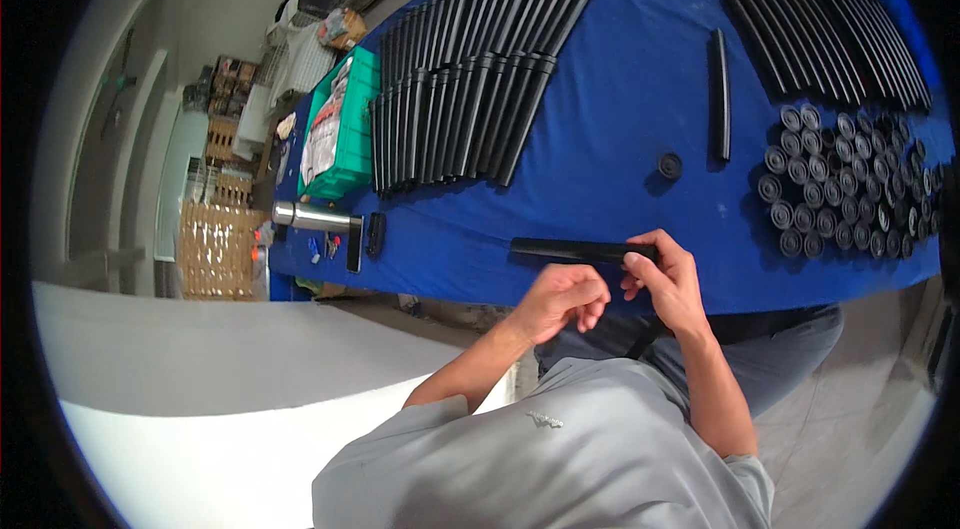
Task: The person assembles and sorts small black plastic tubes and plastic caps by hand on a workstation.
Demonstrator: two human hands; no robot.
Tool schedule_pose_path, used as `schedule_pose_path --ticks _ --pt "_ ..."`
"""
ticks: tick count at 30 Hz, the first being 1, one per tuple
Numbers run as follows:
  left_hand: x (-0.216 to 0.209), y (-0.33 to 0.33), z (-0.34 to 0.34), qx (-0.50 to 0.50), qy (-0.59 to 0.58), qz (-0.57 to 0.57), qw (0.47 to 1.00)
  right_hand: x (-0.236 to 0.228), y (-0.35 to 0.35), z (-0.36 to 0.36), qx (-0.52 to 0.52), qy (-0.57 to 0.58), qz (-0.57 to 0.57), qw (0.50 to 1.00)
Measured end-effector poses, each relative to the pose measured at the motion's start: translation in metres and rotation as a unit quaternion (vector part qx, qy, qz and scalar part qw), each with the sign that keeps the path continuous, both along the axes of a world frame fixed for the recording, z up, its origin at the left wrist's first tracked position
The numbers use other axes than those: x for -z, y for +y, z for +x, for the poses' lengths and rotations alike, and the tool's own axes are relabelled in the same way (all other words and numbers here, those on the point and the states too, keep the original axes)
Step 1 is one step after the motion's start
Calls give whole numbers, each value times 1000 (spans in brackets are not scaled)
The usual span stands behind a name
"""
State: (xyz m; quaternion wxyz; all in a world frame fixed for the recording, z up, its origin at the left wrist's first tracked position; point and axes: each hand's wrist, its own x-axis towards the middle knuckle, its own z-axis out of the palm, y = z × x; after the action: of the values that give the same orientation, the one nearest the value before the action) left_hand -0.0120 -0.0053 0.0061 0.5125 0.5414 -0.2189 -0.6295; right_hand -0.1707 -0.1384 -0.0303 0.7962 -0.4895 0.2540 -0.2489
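Note:
A black tube (565, 249) lies crosswise near the table's front edge, pointing left. My right hand (672, 284) pinches its right end between thumb and fingers, covering part of that end. My left hand (567, 301) is just in front of the tube, apart from the right hand, with its fingers curled in. Whether anything is inside those fingers is hidden. Beyond my right hand, a single round black cap (669, 166) sits on the cloth. Past it and to the right lies another black tube (720, 99), lengthwise.
Blue cloth (620, 129) covers the table. At the left, capped black tubes (460, 79) lie in overlapping rows beside a green crate (352, 129), a steel flask (315, 219) and a dark phone-like slab (354, 245). Many round caps (835, 179) and more tubes (800, 14) fill the right.

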Motion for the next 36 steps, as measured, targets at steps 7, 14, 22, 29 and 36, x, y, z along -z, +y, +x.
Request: schedule_pose_path --ticks 7,14,22,29,36 --pt "2 -35 -17 -141 54 -61 987 1 -10 -7 -26 -34 95 995" --pt "45 -61 21 -177 155 -235 943 -17 -48 6 67 217 -531 817" --pt "61 -62 20 -155 211 -251 932 -29 -75 32 -2 393 -660 640" --pt "59 -61 24 -200 247 -236 918 -15 -78 27 -16 313 -597 738" --pt "59 -64 22 -199 222 -227 927 7 -37 9 -10 35 -86 996"
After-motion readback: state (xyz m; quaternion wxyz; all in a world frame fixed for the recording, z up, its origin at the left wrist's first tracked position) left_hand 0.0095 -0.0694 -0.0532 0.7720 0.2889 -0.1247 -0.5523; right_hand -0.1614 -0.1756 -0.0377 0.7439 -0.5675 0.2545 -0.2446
